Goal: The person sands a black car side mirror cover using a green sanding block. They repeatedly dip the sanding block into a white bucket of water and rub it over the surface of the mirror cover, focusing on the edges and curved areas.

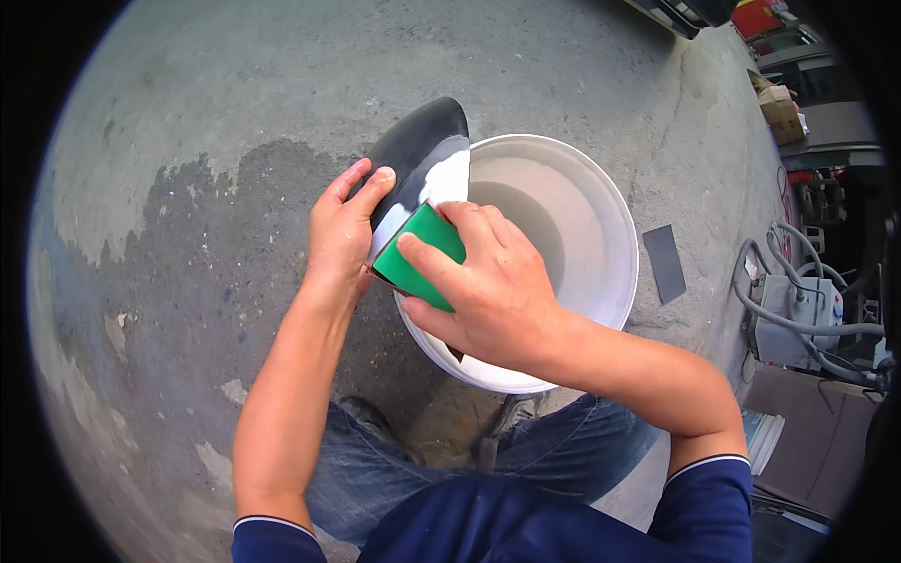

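My left hand [343, 235] grips the left edge of a glossy black curved shell [419, 136] that looks like a car mirror cover, thumb on its outer face. A whitish patch [449, 171] runs along the cover's right side. My right hand [507, 291] is closed on a green sanding block [424, 251] and presses it against the cover's lower part. A dark sheet edge shows along the block's underside. Both are held over the left rim of a white bucket [615, 202] with cloudy liquid inside. The block and my hands hide the cover's lower end.
On the concrete floor right of the bucket lies a dark grey rectangular sheet [664, 265], like sandpaper. A grey box with hoses [788, 319] stands farther right. A cardboard box [780, 114] is at the far right. A wet stain [244, 206] darkens the floor on the left.
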### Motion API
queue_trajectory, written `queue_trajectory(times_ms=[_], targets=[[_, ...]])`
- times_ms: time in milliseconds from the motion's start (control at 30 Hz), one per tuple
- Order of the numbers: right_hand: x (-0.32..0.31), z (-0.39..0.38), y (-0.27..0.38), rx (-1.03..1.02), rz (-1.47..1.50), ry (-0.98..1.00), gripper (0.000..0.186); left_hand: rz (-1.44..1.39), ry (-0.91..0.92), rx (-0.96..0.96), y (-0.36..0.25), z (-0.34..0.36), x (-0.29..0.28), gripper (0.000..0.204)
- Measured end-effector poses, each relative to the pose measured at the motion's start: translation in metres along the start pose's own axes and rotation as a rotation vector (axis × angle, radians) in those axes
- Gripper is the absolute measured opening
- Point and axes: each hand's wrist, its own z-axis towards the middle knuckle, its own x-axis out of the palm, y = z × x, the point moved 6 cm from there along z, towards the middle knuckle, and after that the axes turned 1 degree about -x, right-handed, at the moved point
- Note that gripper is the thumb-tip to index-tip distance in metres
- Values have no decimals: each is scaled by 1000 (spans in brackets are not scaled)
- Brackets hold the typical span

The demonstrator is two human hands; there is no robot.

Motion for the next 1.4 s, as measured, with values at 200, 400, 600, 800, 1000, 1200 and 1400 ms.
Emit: queue_trajectory(times_ms=[200, 400, 600, 800, 1000, 1200, 1400], targets=[[-7, 27, -58, 153, -71, -128, 41, -22, 4, -17, -1, -3, -1, 69], [-6, 26, -72, 185, -85, -130, 42, 4, 0, -18, 1, -7, -3, 71], [-7, 3, -21, -47, 25, -14, 45, 18, 11, -9, -2, 1, 2, 71], [-2, -8, -3, -36, 15, -10, 45, 5, 23, -25, 3, 2, -3, 69], [-5, 18, -47, 77, -28, -89, 45, 51, 32, -49, -6, 2, -7, 69], [-14, 19, -62, 124, -58, -97, 42, 78, 53, -47, -4, 3, -9, 69], [-11, 2, -13, -78, 52, 20, 39, 66, 32, -24, -6, 2, -8, 71]])
